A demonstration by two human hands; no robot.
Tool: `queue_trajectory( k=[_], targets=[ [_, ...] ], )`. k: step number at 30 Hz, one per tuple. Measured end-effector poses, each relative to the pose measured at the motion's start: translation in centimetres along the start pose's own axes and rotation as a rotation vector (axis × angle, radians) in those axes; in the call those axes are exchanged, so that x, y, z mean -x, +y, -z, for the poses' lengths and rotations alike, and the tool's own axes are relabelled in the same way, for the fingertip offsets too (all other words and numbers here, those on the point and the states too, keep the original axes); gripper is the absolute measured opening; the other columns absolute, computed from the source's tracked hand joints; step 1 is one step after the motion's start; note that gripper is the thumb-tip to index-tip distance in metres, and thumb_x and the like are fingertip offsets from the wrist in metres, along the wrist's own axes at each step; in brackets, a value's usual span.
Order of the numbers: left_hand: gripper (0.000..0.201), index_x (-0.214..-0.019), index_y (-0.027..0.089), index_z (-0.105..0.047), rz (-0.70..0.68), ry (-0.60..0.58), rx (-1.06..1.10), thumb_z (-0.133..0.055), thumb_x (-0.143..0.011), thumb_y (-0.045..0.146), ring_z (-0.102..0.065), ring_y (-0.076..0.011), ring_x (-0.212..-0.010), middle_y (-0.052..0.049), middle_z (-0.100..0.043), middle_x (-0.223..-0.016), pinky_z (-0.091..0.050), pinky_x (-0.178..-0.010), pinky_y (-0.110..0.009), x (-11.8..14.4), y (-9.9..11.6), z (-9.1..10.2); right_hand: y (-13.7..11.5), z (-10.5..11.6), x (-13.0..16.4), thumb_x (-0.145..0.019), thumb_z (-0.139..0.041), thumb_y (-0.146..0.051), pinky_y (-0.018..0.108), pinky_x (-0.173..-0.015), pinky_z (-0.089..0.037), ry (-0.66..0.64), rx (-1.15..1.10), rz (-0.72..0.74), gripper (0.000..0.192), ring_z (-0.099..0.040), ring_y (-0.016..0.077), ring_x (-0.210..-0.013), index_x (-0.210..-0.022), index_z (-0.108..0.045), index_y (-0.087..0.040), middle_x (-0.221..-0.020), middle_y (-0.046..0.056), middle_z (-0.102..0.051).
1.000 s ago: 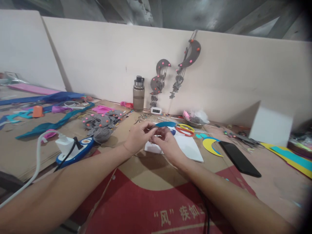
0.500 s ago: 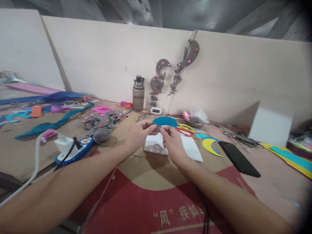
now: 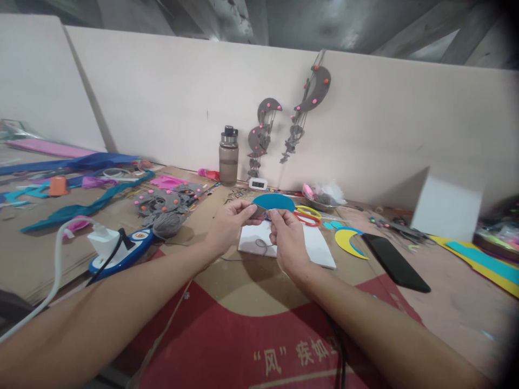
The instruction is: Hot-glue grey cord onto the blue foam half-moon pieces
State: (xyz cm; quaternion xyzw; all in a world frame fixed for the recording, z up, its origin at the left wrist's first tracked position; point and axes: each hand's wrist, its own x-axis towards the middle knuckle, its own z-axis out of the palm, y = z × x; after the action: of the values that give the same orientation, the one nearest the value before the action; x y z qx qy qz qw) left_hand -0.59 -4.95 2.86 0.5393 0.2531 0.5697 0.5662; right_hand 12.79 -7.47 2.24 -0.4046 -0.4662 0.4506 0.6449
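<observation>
blue crescent turned from edge-on to face-on; right hand shifted slightly nearer, gray thread now dangling below.

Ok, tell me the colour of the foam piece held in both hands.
Teal blue. The foam piece shows in the head view, pinched between the left hand and right hand.

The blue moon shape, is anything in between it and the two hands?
No, nothing visible is in the way. The left hand and the right hand both pinch the blue moon shape at its lower edge, above the white sheet. A thin grey thread hangs below the fingers.
</observation>
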Motion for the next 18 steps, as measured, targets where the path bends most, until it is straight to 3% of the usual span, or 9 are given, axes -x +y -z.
queue_trajectory(
  k=[6, 18],
  targets=[
    [0.021, -0.079, 0.012, -0.062, 0.013, 0.011, 0.003, -0.067, -0.073, 0.032, -0.065, -0.0136, -0.069, -0.002, -0.066, -0.075, -0.053, -0.078, -0.034, 0.25, 0.06, -0.24, -0.14, -0.21, 0.14, -0.073, -0.064, -0.043, 0.019, -0.037, -0.02, 0.047, -0.02, -0.035, 0.026, -0.026, 0.0047, -0.041, -0.074, -0.053, -0.019, -0.05, -0.009, -0.036],
    [0.021, -0.078, 0.012, -0.063, 0.044, -0.024, 0.116, -0.065, -0.075, 0.032, -0.065, -0.0137, -0.068, -0.005, -0.068, -0.077, -0.054, -0.073, -0.03, 0.14, -0.18, -0.02, 0.23, -0.08, -0.22, -0.07, -0.064, -0.044, 0.02, -0.038, -0.022, 0.013, 0.028, -0.009, 0.028, -0.028, 0.0046, -0.041, -0.077, -0.054, -0.019, -0.056, -0.008, -0.046]
  ],
)
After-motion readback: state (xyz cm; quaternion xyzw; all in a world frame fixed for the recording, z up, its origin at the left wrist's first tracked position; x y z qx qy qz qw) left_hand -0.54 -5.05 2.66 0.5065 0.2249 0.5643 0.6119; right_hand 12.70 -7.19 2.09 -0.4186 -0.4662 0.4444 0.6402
